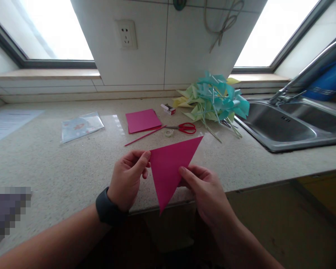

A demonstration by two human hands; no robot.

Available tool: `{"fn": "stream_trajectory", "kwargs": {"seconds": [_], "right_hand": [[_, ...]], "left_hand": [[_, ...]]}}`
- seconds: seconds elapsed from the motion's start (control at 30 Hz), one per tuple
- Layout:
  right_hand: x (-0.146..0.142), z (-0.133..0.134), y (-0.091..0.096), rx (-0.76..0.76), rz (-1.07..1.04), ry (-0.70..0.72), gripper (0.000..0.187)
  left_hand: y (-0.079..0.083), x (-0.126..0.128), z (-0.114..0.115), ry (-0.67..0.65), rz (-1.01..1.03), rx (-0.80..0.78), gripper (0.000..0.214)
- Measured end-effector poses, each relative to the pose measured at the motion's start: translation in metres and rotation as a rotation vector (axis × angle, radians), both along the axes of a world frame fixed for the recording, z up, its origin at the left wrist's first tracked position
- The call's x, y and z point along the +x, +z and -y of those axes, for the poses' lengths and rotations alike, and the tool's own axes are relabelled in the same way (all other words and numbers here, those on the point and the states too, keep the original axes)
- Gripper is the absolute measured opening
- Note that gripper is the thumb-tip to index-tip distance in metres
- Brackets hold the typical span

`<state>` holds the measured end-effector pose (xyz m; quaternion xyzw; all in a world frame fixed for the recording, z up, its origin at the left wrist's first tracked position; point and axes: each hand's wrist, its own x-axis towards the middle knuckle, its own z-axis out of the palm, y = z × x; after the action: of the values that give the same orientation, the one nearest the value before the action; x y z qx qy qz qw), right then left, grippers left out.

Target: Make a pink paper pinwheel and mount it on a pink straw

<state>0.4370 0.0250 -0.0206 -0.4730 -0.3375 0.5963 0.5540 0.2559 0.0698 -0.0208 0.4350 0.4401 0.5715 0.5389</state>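
A magenta sheet of paper [172, 160], folded into a triangle, is held above the counter's front edge. My left hand [128, 175] pinches its upper left corner between thumb and fingers. On its right slanting edge, my right hand [203, 186] grips the paper, thumb in front and fingers behind. Beyond it lie a stack of magenta paper [143, 120], a thin pink stick [144, 136], red-handled scissors [187, 128] and a small pale ring-shaped coil [168, 132].
Blue, green and yellow paper pinwheels [215, 97] are heaped near the wall. A small box [168, 108] and a clear plastic packet [82, 127] rest on the counter [72, 168]. At right is a steel sink [280, 127]; a printed sheet [11, 123] lies far left.
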Motion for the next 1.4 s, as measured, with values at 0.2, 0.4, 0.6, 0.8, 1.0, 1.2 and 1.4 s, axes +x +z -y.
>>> {"fn": "stream_trajectory", "kwargs": {"seconds": [0.2, 0.4, 0.6, 0.8, 1.0, 1.2, 1.4], "right_hand": [[0.000, -0.005, 0.004, 0.018, -0.001, -0.033, 0.025], [0.007, -0.010, 0.007, 0.019, -0.015, -0.047, 0.025], [0.014, -0.006, 0.007, 0.026, -0.005, -0.041, 0.022], [0.020, 0.002, 0.004, 0.026, 0.031, -0.044, 0.021], [0.021, 0.005, 0.004, 0.015, 0.028, -0.053, 0.022], [0.024, 0.003, 0.000, 0.007, 0.039, -0.071, 0.022], [0.022, 0.001, -0.001, 0.006, 0.046, -0.081, 0.023]], "left_hand": [[0.003, -0.001, 0.000, -0.008, 0.023, -0.015, 0.022], [0.003, -0.001, 0.001, -0.027, 0.033, 0.012, 0.022], [0.003, -0.001, 0.005, -0.065, 0.043, 0.038, 0.020], [0.008, 0.003, 0.010, -0.081, 0.070, -0.006, 0.021], [0.009, 0.003, 0.012, -0.099, 0.096, -0.037, 0.014], [0.009, 0.004, 0.011, -0.117, 0.103, -0.049, 0.013], [0.008, 0.004, 0.010, -0.114, 0.089, -0.048, 0.013]]}}
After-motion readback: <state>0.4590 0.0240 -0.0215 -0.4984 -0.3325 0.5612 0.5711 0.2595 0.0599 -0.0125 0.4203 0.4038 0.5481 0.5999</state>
